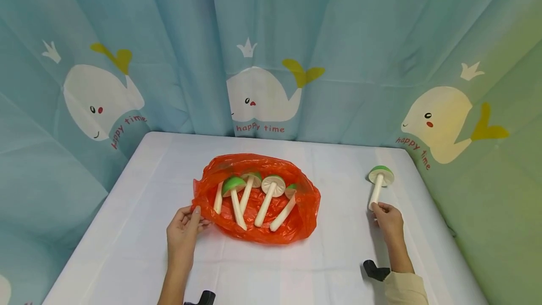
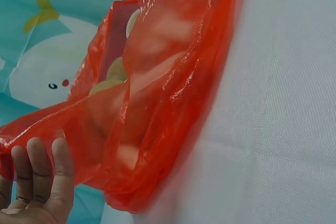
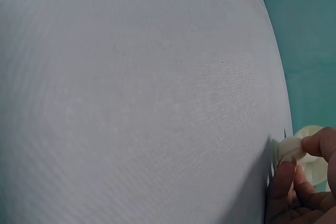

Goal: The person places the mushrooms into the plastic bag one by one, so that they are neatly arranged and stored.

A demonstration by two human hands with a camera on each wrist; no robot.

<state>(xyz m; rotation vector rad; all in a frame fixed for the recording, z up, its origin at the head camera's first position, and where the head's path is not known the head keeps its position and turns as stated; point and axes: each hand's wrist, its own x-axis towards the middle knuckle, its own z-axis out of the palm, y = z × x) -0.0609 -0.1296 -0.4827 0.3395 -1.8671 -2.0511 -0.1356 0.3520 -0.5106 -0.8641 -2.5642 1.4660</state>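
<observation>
A red plastic bag (image 1: 258,238) lies with its mouth spread wide in the middle of the table, and several toy mushrooms (image 1: 267,204) with green caps and white stems lie inside it. My left hand (image 1: 182,234) pinches the bag's left edge between thumb and fingers. In the left wrist view, the red film (image 2: 173,82) stretches up from that hand. Over at the right, my right hand (image 1: 390,222) pinches the stem's lower end of a separate toy mushroom (image 1: 379,180), its green cap pointing away. The right wrist view shows the stem end (image 3: 289,149) between thumb and fingers.
A white cloth covers the table (image 1: 338,248). Behind and beside it hangs a blue-green curtain (image 1: 355,36) printed with whales. Black wrist mounts (image 1: 376,271) show beside both forearms.
</observation>
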